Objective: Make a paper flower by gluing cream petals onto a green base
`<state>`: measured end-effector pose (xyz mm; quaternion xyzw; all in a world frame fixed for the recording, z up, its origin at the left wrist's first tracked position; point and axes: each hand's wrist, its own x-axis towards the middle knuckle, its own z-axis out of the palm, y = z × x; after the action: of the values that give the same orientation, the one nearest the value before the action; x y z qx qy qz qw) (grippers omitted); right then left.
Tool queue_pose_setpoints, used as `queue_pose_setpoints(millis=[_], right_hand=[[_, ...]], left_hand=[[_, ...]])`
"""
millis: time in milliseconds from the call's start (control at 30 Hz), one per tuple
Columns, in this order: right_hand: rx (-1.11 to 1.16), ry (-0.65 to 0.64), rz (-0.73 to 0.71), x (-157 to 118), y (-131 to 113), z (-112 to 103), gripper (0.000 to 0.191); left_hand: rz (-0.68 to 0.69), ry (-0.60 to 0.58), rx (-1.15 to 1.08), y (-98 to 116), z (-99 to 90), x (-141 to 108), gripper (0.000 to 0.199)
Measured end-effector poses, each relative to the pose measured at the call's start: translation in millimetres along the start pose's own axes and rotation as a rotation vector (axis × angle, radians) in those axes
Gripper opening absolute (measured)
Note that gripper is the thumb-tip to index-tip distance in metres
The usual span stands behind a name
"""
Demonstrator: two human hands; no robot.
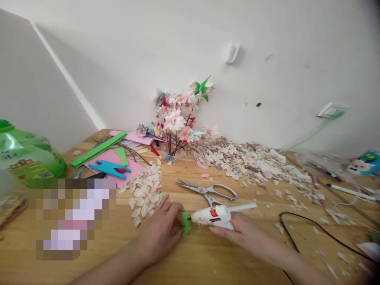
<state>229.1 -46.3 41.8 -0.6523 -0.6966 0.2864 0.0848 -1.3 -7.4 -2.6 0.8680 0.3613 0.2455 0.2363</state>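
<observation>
Gripping the handle of a white glue gun (212, 213), the right hand (234, 230) is closed around the tool, nozzle pointing left; a translucent stick (245, 206) protrudes from the rear. The left hand (168, 223), fingers curled, pinches a small green piece (186, 224) at the nozzle tip; contact between tip and piece cannot be confirmed. Both hands are positioned low over the wooden surface (204, 267). A black cord (314, 221) curves at the right. Just beyond the hands lie metal scissors (204, 190), partly open, and, to their left, loose pale petals (145, 188). Farther left, a blue piece (107, 169) rests on a pink sheet (135, 168), near a green strip (99, 150). At the back, a flower arrangement (175, 118) stands upright, left of heaped pale scraps (246, 160), before the white wall (133, 51).
</observation>
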Motion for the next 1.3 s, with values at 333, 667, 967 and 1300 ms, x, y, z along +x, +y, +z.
queue_pose_setpoints(millis=[333,667,967,1300], right_hand=[[-0.113,0.024,0.026,9.3,0.0,0.1,0.043],[-0.079,-0.05,-0.055,5.2,-5.1,-4.1,0.037],[0.066,-0.17,-0.151,-3.4,-8.9,-6.5,0.023],[-0.052,-0.064,-0.075,5.9,-7.3,-2.8,0.034]], left_hand=[[-0.006,-0.003,-0.007,0.2,-0.5,0.1,0.037],[-0.011,-0.003,0.01,0.5,-0.5,0.3,0.038],[-0.002,0.023,0.016,-2.5,2.7,-1.2,0.043],[-0.005,0.014,0.017,-0.3,0.2,0.0,0.033]])
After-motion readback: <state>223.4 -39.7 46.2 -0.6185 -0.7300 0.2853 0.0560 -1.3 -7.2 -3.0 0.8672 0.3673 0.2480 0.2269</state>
